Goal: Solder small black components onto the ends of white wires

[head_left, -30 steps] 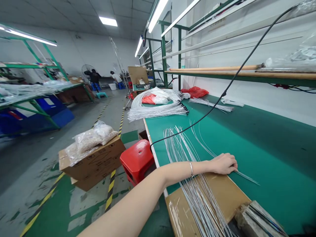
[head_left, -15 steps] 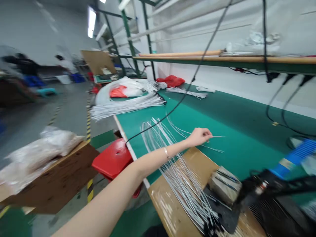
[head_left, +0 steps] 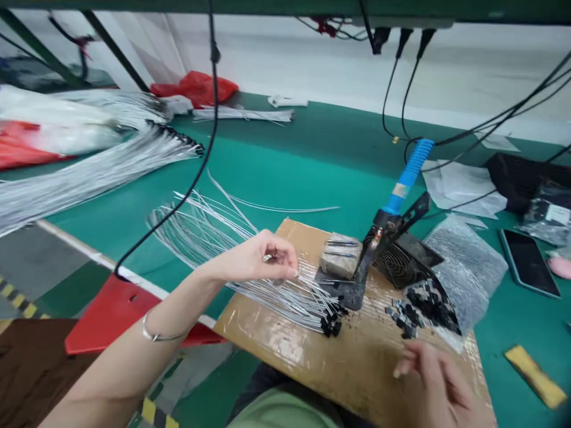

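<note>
My left hand (head_left: 267, 258) is closed in a pinch above the bundle of thin white wires (head_left: 276, 303). A single white wire (head_left: 234, 205) runs from the green table top into it; its end at the fingertips is too small to make out. The bundle's black connector ends (head_left: 331, 324) lie on the brown cardboard (head_left: 357, 362). Slightly blurred, my right hand (head_left: 439, 383) is over the cardboard's right part with its fingers loosely bent and apart. Just beyond it lies a pile of small black connectors (head_left: 423, 306). Nothing shows between the right fingers.
A soldering iron with a blue handle (head_left: 408, 175) stands on a black stand beside a worn block (head_left: 341, 255). At right lie bubble wrap (head_left: 468, 267), a phone (head_left: 530, 263) and a yellow sponge (head_left: 535, 375). A black cable (head_left: 214, 119) hangs across the left. Large wire bundles (head_left: 89, 169) lie far left.
The view has swung right and down toward the cardboard. My left hand has drawn back from the table top to above the wire bundle. My right hand has come into view.
</note>
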The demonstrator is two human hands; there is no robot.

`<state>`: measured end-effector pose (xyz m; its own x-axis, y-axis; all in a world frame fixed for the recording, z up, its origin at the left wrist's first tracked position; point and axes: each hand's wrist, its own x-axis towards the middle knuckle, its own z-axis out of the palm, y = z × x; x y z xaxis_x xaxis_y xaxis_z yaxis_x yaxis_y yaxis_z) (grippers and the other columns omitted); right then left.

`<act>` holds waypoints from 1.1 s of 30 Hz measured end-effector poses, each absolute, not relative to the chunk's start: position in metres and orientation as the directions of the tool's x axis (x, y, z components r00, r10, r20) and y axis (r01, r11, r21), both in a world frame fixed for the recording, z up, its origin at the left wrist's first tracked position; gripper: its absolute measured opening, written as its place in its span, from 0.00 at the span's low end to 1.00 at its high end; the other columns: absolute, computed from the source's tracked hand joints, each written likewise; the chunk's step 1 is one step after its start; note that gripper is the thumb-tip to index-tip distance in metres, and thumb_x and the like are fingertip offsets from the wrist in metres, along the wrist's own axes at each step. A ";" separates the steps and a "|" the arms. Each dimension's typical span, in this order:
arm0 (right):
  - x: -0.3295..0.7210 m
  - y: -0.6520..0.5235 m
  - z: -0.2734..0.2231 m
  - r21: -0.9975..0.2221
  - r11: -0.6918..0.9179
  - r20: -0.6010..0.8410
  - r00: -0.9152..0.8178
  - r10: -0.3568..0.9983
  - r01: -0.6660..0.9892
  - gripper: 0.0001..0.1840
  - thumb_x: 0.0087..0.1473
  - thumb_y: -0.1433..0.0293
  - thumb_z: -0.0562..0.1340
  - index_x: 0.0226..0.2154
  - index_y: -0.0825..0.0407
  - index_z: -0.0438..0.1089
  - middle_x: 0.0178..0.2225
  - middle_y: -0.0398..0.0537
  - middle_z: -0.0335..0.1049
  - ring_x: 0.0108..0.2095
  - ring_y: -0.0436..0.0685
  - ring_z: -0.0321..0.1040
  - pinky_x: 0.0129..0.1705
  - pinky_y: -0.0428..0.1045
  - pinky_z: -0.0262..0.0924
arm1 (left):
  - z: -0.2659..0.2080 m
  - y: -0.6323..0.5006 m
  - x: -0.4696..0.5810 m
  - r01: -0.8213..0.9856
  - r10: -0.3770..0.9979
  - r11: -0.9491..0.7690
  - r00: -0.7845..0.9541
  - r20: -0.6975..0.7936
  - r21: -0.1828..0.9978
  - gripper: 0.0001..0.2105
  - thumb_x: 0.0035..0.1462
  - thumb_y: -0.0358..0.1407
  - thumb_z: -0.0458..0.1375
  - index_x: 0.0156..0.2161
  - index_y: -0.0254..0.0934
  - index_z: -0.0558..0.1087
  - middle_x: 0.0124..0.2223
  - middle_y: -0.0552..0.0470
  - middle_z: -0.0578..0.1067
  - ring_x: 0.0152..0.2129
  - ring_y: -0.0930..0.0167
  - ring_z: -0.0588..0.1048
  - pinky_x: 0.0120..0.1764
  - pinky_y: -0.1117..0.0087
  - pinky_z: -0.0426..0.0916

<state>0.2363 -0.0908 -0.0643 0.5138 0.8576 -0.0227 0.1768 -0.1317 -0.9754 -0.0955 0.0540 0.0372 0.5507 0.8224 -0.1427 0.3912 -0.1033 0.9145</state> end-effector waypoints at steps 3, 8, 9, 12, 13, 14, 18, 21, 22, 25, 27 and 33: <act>0.191 -0.087 -0.044 -0.993 -0.084 -0.048 0.350 0.935 0.087 0.17 0.61 0.52 0.71 0.35 0.50 0.83 0.24 0.44 0.75 0.26 0.54 0.73 0.30 0.46 0.70 | 0.029 0.039 -0.074 0.405 0.805 -0.057 0.559 -0.199 0.912 0.10 0.60 0.38 0.65 0.29 0.36 0.78 0.23 0.55 0.77 0.21 0.76 0.69 0.27 0.75 0.63; 0.162 -0.074 -0.029 -0.995 -0.087 -0.079 0.174 0.982 0.039 0.12 0.62 0.58 0.71 0.34 0.49 0.82 0.27 0.43 0.74 0.24 0.51 0.68 0.29 0.45 0.67 | 0.024 0.026 -0.056 0.457 0.799 -0.043 0.550 -0.244 0.888 0.11 0.59 0.39 0.64 0.29 0.35 0.79 0.25 0.53 0.77 0.23 0.74 0.69 0.29 0.73 0.62; 0.162 -0.072 -0.029 -0.995 -0.089 -0.081 0.171 0.982 0.040 0.12 0.62 0.59 0.71 0.33 0.49 0.81 0.26 0.42 0.73 0.23 0.50 0.67 0.29 0.45 0.66 | 0.023 0.024 -0.054 0.463 0.805 -0.041 0.540 -0.245 0.886 0.11 0.59 0.39 0.64 0.29 0.35 0.79 0.25 0.53 0.77 0.24 0.74 0.69 0.29 0.73 0.62; 0.163 -0.071 -0.029 -0.996 -0.092 -0.087 0.164 0.983 0.023 0.15 0.62 0.59 0.71 0.28 0.49 0.78 0.25 0.42 0.72 0.23 0.50 0.66 0.27 0.45 0.64 | 0.023 0.019 -0.050 0.464 0.837 -0.023 0.494 -0.237 0.886 0.11 0.60 0.40 0.63 0.30 0.35 0.80 0.26 0.52 0.78 0.25 0.72 0.71 0.31 0.72 0.64; 0.163 -0.071 -0.030 -0.995 -0.097 -0.094 0.155 0.983 0.009 0.15 0.62 0.59 0.71 0.28 0.50 0.78 0.25 0.42 0.72 0.23 0.50 0.66 0.27 0.45 0.64 | 0.022 0.017 -0.048 0.459 0.846 -0.020 0.482 -0.230 0.888 0.12 0.61 0.40 0.63 0.31 0.34 0.80 0.27 0.52 0.79 0.26 0.72 0.72 0.32 0.72 0.64; 0.163 -0.072 -0.030 -0.994 -0.105 -0.105 0.146 0.984 -0.008 0.15 0.61 0.59 0.71 0.27 0.50 0.78 0.25 0.42 0.72 0.23 0.50 0.66 0.27 0.45 0.64 | 0.022 0.015 -0.047 0.457 0.853 -0.019 0.472 -0.224 0.889 0.12 0.61 0.41 0.63 0.31 0.34 0.80 0.28 0.51 0.80 0.26 0.71 0.72 0.32 0.71 0.65; 0.160 -0.074 -0.033 -0.985 -0.161 -0.168 0.116 0.979 -0.065 0.16 0.60 0.58 0.72 0.27 0.51 0.77 0.22 0.40 0.69 0.21 0.49 0.65 0.25 0.44 0.64 | 0.019 0.008 -0.040 0.477 0.851 -0.004 0.463 -0.248 0.879 0.13 0.62 0.42 0.62 0.33 0.34 0.81 0.30 0.49 0.81 0.27 0.71 0.72 0.31 0.72 0.64; 0.160 -0.075 -0.033 -0.976 -0.198 -0.208 0.118 0.971 -0.091 0.17 0.60 0.57 0.73 0.27 0.51 0.77 0.21 0.39 0.68 0.20 0.49 0.65 0.25 0.44 0.65 | 0.016 0.003 -0.037 0.485 0.847 0.007 0.462 -0.263 0.875 0.12 0.61 0.41 0.62 0.34 0.33 0.82 0.30 0.50 0.81 0.26 0.71 0.71 0.30 0.72 0.62; 0.160 -0.075 -0.032 -0.973 -0.207 -0.219 0.126 0.968 -0.098 0.17 0.59 0.57 0.73 0.27 0.51 0.77 0.21 0.39 0.68 0.20 0.49 0.65 0.25 0.44 0.65 | 0.016 0.002 -0.037 0.482 0.847 0.009 0.463 -0.263 0.876 0.12 0.61 0.41 0.62 0.34 0.33 0.81 0.29 0.50 0.80 0.26 0.72 0.70 0.30 0.73 0.62; 0.161 -0.075 -0.031 -0.968 -0.231 -0.244 0.143 0.959 -0.101 0.17 0.57 0.56 0.74 0.27 0.51 0.76 0.22 0.40 0.68 0.21 0.49 0.65 0.25 0.44 0.64 | 0.015 0.001 -0.038 0.467 0.838 0.017 0.475 -0.267 0.884 0.11 0.61 0.40 0.63 0.34 0.33 0.81 0.27 0.53 0.77 0.24 0.73 0.67 0.28 0.73 0.60; 0.163 -0.076 -0.031 -0.967 -0.240 -0.249 0.133 0.959 -0.081 0.18 0.58 0.55 0.73 0.28 0.50 0.76 0.22 0.40 0.68 0.21 0.50 0.65 0.26 0.45 0.63 | 0.016 0.001 -0.038 0.455 0.833 0.023 0.483 -0.268 0.890 0.11 0.61 0.39 0.63 0.34 0.33 0.80 0.26 0.53 0.76 0.24 0.74 0.67 0.27 0.74 0.60; 0.165 -0.077 -0.038 -0.995 -0.091 -0.082 0.195 0.977 0.038 0.20 0.57 0.54 0.74 0.25 0.49 0.75 0.20 0.41 0.66 0.20 0.50 0.63 0.25 0.45 0.60 | 0.013 0.000 -0.035 0.375 0.831 0.004 0.515 -0.212 0.927 0.07 0.60 0.35 0.64 0.33 0.33 0.80 0.28 0.53 0.78 0.24 0.76 0.68 0.27 0.76 0.62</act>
